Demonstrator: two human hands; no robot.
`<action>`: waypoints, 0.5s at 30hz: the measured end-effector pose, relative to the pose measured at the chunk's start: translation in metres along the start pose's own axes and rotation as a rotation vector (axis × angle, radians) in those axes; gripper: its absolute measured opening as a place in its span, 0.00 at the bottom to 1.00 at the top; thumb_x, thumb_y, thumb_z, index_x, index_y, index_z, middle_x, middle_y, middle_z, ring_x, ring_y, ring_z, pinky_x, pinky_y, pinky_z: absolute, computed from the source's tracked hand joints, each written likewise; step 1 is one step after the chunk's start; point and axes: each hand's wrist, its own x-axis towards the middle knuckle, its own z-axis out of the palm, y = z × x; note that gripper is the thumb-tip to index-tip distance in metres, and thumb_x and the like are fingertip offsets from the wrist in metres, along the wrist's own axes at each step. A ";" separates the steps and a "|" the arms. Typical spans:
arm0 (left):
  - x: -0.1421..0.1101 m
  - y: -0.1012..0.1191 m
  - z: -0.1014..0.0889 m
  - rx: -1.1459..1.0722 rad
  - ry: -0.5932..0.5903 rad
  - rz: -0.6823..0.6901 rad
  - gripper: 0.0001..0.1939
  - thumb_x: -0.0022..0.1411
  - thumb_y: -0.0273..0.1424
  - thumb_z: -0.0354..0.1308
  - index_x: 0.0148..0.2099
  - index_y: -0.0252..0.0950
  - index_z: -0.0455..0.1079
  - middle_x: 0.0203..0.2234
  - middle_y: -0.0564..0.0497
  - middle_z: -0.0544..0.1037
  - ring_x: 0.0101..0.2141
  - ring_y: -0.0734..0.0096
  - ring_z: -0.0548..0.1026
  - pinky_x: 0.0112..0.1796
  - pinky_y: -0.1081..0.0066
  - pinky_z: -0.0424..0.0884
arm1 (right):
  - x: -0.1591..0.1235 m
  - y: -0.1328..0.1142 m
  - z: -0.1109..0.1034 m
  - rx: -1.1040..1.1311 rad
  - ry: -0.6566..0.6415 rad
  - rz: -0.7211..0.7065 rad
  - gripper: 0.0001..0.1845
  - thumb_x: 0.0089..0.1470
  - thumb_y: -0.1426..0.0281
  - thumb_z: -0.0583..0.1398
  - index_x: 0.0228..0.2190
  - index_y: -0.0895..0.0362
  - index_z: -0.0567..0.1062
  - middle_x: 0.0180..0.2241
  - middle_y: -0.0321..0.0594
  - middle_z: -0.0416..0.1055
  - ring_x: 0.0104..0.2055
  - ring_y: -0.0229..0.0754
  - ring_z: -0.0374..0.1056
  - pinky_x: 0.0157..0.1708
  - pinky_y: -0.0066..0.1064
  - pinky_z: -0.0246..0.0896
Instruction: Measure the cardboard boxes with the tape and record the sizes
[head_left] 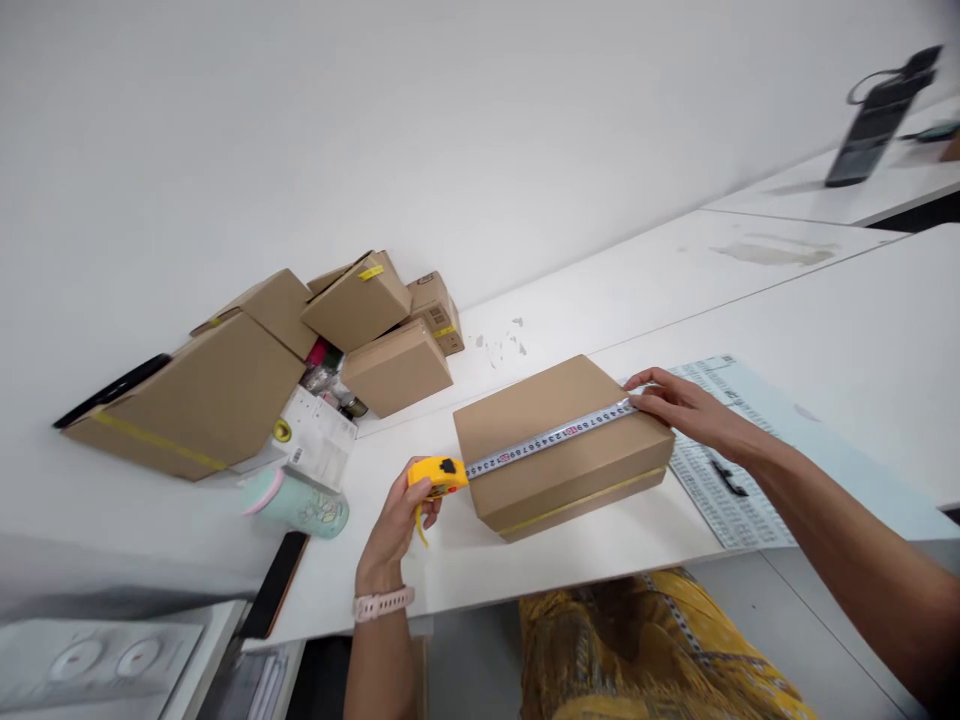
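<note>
Brown cardboard box with a yellow strip along its side (562,462): lies on the white worktop (465,570) between the two hands, its broad top facing up.
Long silver tape blade with printed numbers (544,441): spans the box's top from the left edge to the right edge, looking straight and flat against the cardboard.
Yellow tape measure case with a dark button (442,477): sits just beside the box's left edge, a thin yellow strap hanging below it.
Step in hand: by the look of it, measuring the box along its top.
Next move: a sound reading seems to call for a taut blade, its end flush with the right edge, and a look at the number on the left edge.
Left hand (394,525): wrapped around the case, with the box just beyond its fingertips; a pale pink band circles the wrist.
Right hand (690,405): fingers narrowed onto the blade's end, holding it at the box's right edge.
Right of the box: a light-blue printed sheet (795,425), partly under the right forearm.
Left of the box: a mint-green tumbler with a pink lid (307,507), a white carton (322,445) and a cluster of brown cardboard boxes (397,370).
Far right: a dark bottle with a looped cap (874,120), well apart.
</note>
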 end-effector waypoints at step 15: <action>0.001 -0.003 0.002 0.014 0.009 -0.008 0.25 0.57 0.48 0.63 0.47 0.35 0.66 0.35 0.48 0.77 0.27 0.73 0.71 0.21 0.76 0.62 | 0.000 0.017 0.012 -0.042 0.128 0.118 0.19 0.56 0.50 0.60 0.36 0.52 0.78 0.39 0.45 0.78 0.38 0.49 0.70 0.31 0.34 0.60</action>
